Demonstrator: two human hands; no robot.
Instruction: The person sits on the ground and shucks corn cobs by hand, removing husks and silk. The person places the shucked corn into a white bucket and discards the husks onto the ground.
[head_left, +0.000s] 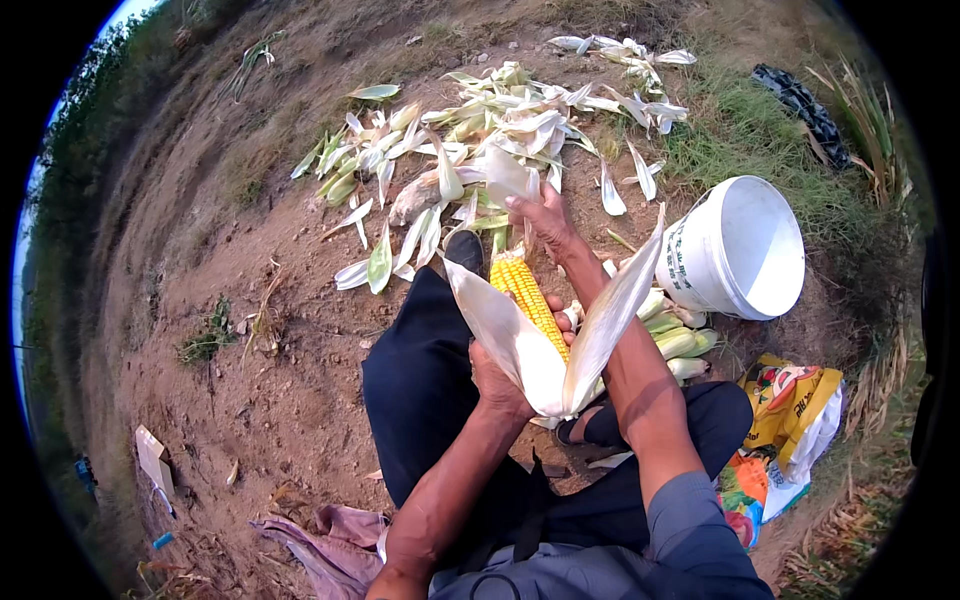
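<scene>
An ear of yellow corn (529, 298) lies across my left hand (504, 381), whose fingers wrap beneath it and show at its far side. Two pale husk leaves (501, 335) spread from the near end of the ear, one to each side. At the far end of the ear, my right hand (545, 219) pinches a whitish husk leaf (508, 177) between thumb and fingers. A green stalk piece (499, 238) shows at the top of the kernels. Beyond the hands lies a heap of stripped husks (525, 112) on the soil.
A white plastic bucket (761, 247) lies tilted at the right, by a pile of unhusked corn ears (679, 341). A yellow printed sack (791, 409) rests beside my knee. A stone (415, 199) sits near my shoe (464, 251). Pinkish cloth (330, 540) lies at lower left.
</scene>
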